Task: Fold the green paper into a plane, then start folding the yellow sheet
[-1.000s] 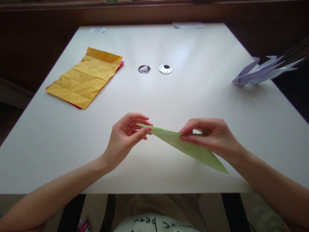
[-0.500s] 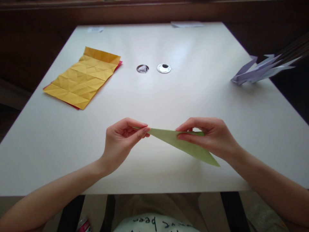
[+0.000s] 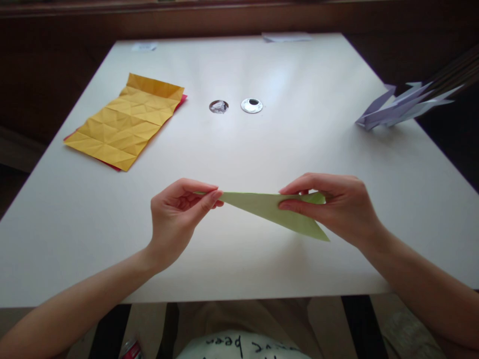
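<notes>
A light green folded paper (image 3: 258,203) is stretched between my two hands near the table's front. My left hand (image 3: 179,212) pinches its narrow pointed end between thumb and fingers. Further along the upper folded edge, my right hand (image 3: 333,202) grips the wider part, with the thumb on the near side. The paper's lower corner hangs free beneath the right hand. Part of its right end is hidden behind the fingers.
Creased yellow paper (image 3: 123,122) lies over red paper (image 3: 183,99) at the left of the white table (image 3: 239,264). Two round holes (image 3: 219,106) sit mid-table, one with a metal rim. Folded lilac paper (image 3: 392,107) stands at the right edge.
Both hands have risen slightly and drawn a bit apart, the left one moving left and the right one right. The green paper is lifted with them, showing more of its length.
</notes>
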`<state>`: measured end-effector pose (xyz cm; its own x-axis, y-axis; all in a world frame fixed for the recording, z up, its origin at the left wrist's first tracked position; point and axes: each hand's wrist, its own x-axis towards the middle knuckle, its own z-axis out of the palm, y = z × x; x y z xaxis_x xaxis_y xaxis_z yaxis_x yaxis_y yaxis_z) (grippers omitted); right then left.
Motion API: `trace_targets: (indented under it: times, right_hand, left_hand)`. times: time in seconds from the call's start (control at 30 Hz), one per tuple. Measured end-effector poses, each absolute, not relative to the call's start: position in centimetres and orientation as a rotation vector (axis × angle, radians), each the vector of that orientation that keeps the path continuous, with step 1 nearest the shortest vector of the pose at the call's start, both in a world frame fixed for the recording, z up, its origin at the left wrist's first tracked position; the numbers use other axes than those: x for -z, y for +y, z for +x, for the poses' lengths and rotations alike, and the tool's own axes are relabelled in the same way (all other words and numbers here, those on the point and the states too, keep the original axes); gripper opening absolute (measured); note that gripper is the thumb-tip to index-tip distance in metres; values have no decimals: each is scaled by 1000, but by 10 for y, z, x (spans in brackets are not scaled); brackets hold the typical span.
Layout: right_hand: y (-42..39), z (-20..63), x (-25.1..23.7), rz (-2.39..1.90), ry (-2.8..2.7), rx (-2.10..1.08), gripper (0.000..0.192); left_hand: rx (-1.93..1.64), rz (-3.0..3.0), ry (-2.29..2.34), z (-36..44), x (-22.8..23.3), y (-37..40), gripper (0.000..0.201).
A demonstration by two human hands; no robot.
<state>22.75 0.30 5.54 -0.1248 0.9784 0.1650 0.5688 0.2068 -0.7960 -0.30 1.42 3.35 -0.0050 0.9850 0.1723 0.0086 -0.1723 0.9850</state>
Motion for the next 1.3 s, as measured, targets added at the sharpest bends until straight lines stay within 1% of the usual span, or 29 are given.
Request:
trace_targets:
  times: [0.7, 0.93, 1.1, 1.23, 1.3]
  right_hand:
    - [5, 229, -54, -1425, -1653, -972, 11]
    - [4, 230, -56, -1396, -1677, -978, 5]
    - [6, 230, -56, -1402, -1695, -959, 4]
    - [7, 230, -56, -1429, -1787, -920, 1]
    - [7, 229, -55, -1436, -1850, -923, 3]
  left_hand:
    - [-1328, 1321, 1144, -4, -34, 13, 8]
    - [-1314, 1341, 1147, -4, -34, 13, 8]
    - [-1217, 1416, 1192, -7, -35, 19, 9]
    - [-998, 1631, 1139, -11, -34, 28, 6]
    - [-900, 1802, 1084, -12, -33, 30, 9]
